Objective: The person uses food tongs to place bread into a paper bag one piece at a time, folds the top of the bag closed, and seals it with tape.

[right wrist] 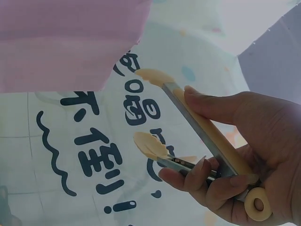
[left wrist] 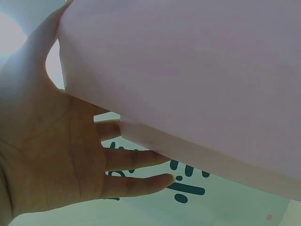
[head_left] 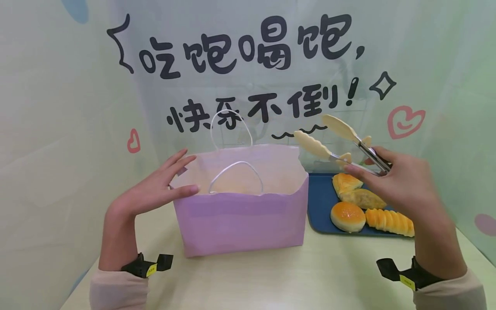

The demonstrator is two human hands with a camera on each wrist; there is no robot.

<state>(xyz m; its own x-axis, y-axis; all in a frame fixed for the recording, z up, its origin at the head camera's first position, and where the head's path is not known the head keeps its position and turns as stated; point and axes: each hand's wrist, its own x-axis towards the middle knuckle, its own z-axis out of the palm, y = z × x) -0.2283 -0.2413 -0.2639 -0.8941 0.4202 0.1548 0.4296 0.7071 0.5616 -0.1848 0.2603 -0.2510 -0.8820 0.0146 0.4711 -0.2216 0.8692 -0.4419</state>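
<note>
A purple paper bag (head_left: 244, 224) stands upright on the table, its mouth open and its white handles (head_left: 232, 165) raised. At the bag's left end is my left hand (head_left: 151, 189), with the thumb over the front rim and the straight, spread fingers toward the back. The left wrist view shows those fingers (left wrist: 136, 185) reaching along the bag's side. My right hand (head_left: 407, 181) grips metal tongs with cream tips (head_left: 314, 144) above and right of the bag. In the right wrist view the tongs' tips (right wrist: 153, 145) stand apart with nothing between them.
Right of the bag lies a blue tray (head_left: 319, 211) holding several pastries, among them a round bun (head_left: 348, 216) and a ridged roll (head_left: 389, 221). Behind is a hanging backdrop (head_left: 248, 82) with large dark writing. Pale table surface (head_left: 248, 275) shows in front.
</note>
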